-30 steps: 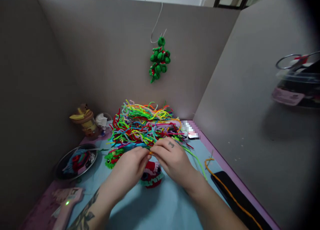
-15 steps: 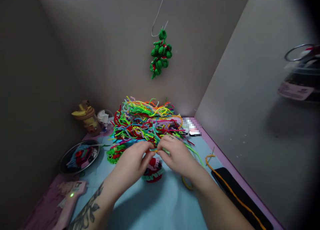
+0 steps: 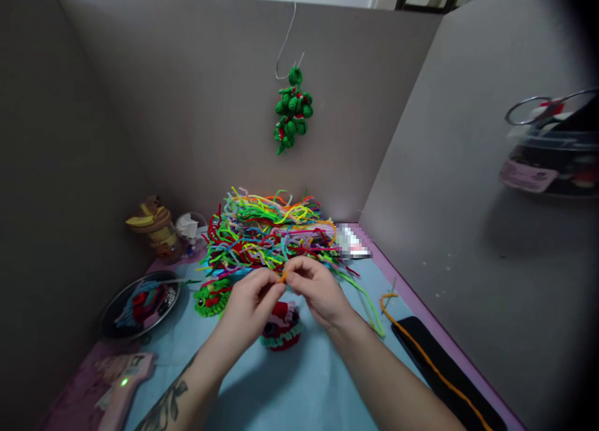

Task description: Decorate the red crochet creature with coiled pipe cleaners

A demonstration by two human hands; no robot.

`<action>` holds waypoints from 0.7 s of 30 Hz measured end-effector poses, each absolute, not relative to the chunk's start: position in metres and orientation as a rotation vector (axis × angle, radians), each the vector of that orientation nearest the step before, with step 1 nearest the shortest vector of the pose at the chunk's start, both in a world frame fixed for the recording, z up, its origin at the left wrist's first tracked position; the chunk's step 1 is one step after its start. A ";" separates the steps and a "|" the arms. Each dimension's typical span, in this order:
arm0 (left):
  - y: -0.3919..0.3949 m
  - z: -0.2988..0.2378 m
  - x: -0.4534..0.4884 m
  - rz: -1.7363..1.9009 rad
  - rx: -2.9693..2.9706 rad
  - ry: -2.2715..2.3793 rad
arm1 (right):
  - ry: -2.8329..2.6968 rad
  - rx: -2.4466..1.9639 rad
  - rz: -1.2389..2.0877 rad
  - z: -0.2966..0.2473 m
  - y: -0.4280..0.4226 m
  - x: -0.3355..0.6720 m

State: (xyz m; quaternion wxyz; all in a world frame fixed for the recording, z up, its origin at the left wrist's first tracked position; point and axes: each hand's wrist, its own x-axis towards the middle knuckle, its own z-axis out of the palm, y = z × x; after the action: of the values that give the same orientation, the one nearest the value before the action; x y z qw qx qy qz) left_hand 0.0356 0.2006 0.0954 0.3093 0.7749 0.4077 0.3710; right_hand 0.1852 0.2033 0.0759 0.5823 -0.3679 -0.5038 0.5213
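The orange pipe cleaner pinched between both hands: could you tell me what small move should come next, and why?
Probably one short twist of the orange pipe cleaner: left hand and right hand pinch it fingertip to fingertip above the red piece, so little of it shows between them.

1. Hands: two, left hand point(image 3: 248, 303) and right hand point(image 3: 316, 290).
2. Pile of pipe cleaners point(image 3: 269, 231): one; strands too many to count.
3. Long orange pipe cleaner point(image 3: 421, 350): one.
4. Red craft piece point(image 3: 281, 331): one.
5. Green craft figure point(image 3: 210, 295): one.
6. Hanging green bunch point(image 3: 292, 110): one.
7. Metal dish point(image 3: 140, 301): one.
8. Glue gun point(image 3: 124, 381): one.
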 end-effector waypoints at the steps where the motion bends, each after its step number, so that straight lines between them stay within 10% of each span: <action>1: 0.203 0.096 0.033 0.972 2.087 1.092 | -1.298 -0.908 1.046 0.079 0.203 0.190; 7: 0.207 0.099 0.026 0.970 2.142 1.110 | -1.780 -0.895 0.316 0.095 0.196 0.218; 21: 0.200 0.098 0.032 0.884 2.157 1.021 | -2.026 -0.707 0.228 0.093 0.197 0.228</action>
State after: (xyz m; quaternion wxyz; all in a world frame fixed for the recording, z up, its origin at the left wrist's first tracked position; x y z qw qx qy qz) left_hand 0.0325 0.2001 0.0982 0.2938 0.8102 0.3835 0.3320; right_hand 0.2282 0.1966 0.0933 0.4721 -0.2890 -0.8276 0.0931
